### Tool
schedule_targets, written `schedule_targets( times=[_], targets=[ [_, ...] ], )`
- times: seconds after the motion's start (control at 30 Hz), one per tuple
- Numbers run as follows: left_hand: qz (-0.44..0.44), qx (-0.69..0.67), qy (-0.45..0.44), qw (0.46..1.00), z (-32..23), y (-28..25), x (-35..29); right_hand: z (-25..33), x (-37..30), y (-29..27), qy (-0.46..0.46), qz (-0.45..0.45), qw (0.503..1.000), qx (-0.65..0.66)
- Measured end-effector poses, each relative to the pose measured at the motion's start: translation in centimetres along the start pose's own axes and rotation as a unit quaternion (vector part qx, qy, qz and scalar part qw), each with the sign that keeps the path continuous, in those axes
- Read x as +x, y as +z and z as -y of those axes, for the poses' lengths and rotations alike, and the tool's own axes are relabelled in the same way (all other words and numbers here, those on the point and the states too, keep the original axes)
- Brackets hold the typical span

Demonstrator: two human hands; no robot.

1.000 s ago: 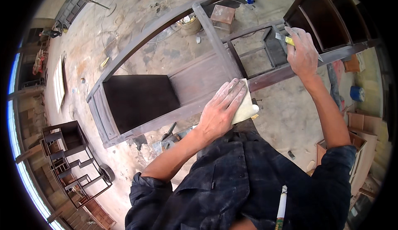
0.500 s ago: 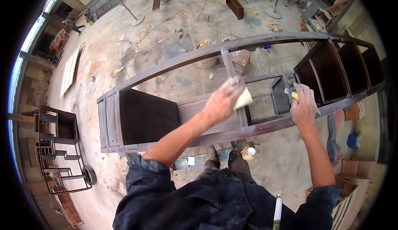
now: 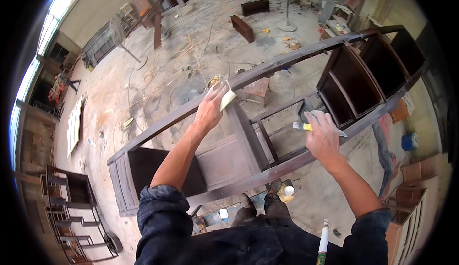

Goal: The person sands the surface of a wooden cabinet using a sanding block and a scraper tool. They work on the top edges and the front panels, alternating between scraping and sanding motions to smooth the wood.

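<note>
"Where does the cabinet frame sit?"

"Right in front of the person, slanting across the middle, its right end farther off. It's dark wood, dusty grey along the edges."

"And the left hand?"

"Reaching over to the far rail, fingers close together, holding a pale sheet that sticks out on the thumb side."

"The right hand?"

"Closed around a slim tool with a yellow part, above the frame near its front edge. I can't tell whether it touches the wood."

"What's around the frame?"

"A small stool past the far rail, and a white cup near the person's feet. Farther out, a blue bucket on the right, and a white panel and an open shelf on the left."
</note>
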State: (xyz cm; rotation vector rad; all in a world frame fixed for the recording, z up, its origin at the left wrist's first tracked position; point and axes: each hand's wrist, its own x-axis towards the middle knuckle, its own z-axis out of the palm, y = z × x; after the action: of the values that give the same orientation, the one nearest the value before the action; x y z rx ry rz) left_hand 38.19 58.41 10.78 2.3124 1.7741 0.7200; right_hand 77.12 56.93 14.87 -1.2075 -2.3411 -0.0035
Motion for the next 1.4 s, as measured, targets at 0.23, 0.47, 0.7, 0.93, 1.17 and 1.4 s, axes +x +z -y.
schedule_targets(
  times=[0.23, 0.47, 0.7, 0.93, 1.17, 1.4],
  targets=[
    [0.071, 0.04, 0.037, 0.996, -2.7, 0.7, 4.9, -0.4, -0.8, -0.2, 0.008, -0.016, 1.0, 0.021],
    [0.108, -0.066, -0.092, 0.988, -7.9, 3.3, 11.4, -0.3, -1.0, 0.5, 0.001, -0.077, 0.997, 0.033],
    [0.075, -0.228, 0.259, 0.936, -28.0, 9.0, 6.2, -2.3, -10.8, -4.8, 0.252, -0.269, 0.923, 0.11],
    [0.033, -0.139, 0.333, 0.932, -37.6, 17.7, 15.6, 0.3, -26.8, -1.9, 0.445, -0.166, 0.878, 0.062],
    [0.002, -0.113, 0.33, 0.937, -40.4, 20.0, 18.2, 5.5, -31.3, 1.8, 0.523, -0.127, 0.833, 0.126],
    [0.007, -0.193, 0.271, 0.943, -41.4, 20.3, 18.3, 5.0, -31.0, 1.6, 0.525, -0.137, 0.83, 0.129]
  ],
)
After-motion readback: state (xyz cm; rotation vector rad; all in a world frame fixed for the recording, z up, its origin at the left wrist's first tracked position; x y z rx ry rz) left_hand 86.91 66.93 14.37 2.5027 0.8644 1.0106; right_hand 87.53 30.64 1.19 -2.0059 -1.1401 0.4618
